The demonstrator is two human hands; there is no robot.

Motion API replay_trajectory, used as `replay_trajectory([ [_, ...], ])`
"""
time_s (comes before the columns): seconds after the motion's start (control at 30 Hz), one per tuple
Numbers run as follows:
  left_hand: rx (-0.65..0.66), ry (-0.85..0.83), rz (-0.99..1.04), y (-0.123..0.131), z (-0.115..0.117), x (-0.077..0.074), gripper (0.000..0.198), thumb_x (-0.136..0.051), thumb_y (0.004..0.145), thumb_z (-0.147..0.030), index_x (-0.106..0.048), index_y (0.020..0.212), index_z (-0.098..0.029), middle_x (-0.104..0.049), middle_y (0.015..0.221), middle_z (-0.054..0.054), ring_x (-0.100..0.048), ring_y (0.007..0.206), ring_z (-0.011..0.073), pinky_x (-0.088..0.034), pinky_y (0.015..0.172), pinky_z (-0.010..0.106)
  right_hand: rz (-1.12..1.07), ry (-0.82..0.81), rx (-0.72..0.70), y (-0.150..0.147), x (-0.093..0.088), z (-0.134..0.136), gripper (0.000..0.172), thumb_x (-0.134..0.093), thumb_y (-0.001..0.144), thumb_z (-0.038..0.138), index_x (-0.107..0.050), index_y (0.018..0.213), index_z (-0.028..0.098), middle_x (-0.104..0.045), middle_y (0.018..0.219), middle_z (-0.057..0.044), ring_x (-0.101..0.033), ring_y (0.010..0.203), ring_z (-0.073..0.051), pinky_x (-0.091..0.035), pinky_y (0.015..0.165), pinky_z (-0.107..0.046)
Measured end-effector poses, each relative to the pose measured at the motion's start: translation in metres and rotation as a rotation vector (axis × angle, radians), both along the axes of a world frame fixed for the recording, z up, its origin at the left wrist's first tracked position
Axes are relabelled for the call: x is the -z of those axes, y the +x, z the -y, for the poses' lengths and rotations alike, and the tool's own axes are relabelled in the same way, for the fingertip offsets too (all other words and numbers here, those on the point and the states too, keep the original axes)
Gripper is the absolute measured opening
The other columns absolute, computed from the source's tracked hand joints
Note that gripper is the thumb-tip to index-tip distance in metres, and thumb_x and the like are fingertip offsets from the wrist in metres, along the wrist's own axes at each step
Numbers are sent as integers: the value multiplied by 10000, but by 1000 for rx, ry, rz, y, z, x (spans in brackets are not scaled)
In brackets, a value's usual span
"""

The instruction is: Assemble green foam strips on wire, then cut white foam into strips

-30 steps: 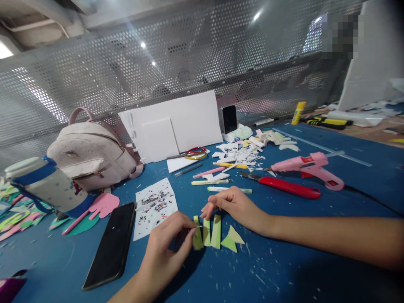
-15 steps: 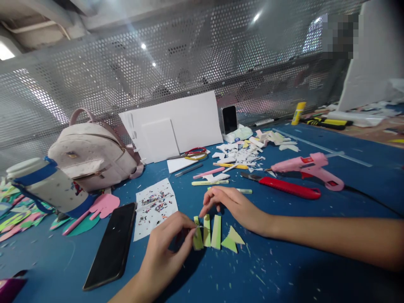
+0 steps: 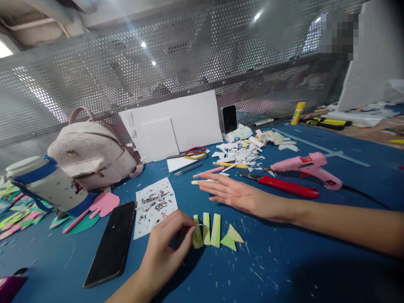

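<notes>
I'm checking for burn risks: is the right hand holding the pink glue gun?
No, the right hand is open, and the pink glue gun lies apart from it on the blue table.

Left hand (image 3: 170,237): we held it low, with the knuckles arched and the fingers curled inward.
Left grip: we had the thumb (image 3: 183,247) and index finger (image 3: 185,219) drawn together at the tips in a pinch; the remaining fingers were mostly hidden behind.
Left forearm (image 3: 129,290): ours rose from the bottom edge, slanting up to the right, bare where it showed.
Right hand (image 3: 244,198): we kept its fingers (image 3: 217,188) extended, slightly fanned and pointing left.
Right wrist (image 3: 280,209): ours was nearly straight.
Right forearm (image 3: 344,223): we reached it in, bare, from the right edge.
Spacing: our hands were apart, the right farther forward.
</notes>
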State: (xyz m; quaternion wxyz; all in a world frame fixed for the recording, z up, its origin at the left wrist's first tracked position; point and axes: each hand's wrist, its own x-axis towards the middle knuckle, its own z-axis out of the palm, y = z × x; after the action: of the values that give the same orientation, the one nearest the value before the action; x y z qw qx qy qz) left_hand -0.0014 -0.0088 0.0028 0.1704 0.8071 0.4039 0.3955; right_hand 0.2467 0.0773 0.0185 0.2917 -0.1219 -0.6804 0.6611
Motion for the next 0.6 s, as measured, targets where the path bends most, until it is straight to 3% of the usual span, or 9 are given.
replay_trajectory([
  [0.27, -5, -16, -15, 1, -2, -1, 139, -523, 961, -111, -598, 884, -199, -638, 800, 12, -569, 665, 123, -447, 611, 223, -47, -201, -156, 9, -4, 12, 857, -617, 885, 138, -140, 1589, 242, -271, 1623, -113, -240, 1501, -215, -244, 1207, -417],
  [0.43, -15, -18, -18, 0, 0, 0, 143, -524, 958, -111, -598, 875, -200, -641, 797, 11, -572, 664, 126, -444, 613, 228, -53, -227, -183, 9, -5, 9, 878, -594, 843, 77, -151, 1586, 227, -277, 1621, -113, -242, 1499, -220, -240, 1205, -426],
  [0.6, -16, -10, -18, -1, -1, 0, 143, -523, 955, -108, -599, 871, -196, -644, 794, 18, -571, 656, 127, -447, 605, 226, -47, -139, -118, 8, -13, -1, 797, -589, 827, 102, -279, 1552, 216, -324, 1603, -107, -282, 1483, -237, -268, 1190, -439],
])
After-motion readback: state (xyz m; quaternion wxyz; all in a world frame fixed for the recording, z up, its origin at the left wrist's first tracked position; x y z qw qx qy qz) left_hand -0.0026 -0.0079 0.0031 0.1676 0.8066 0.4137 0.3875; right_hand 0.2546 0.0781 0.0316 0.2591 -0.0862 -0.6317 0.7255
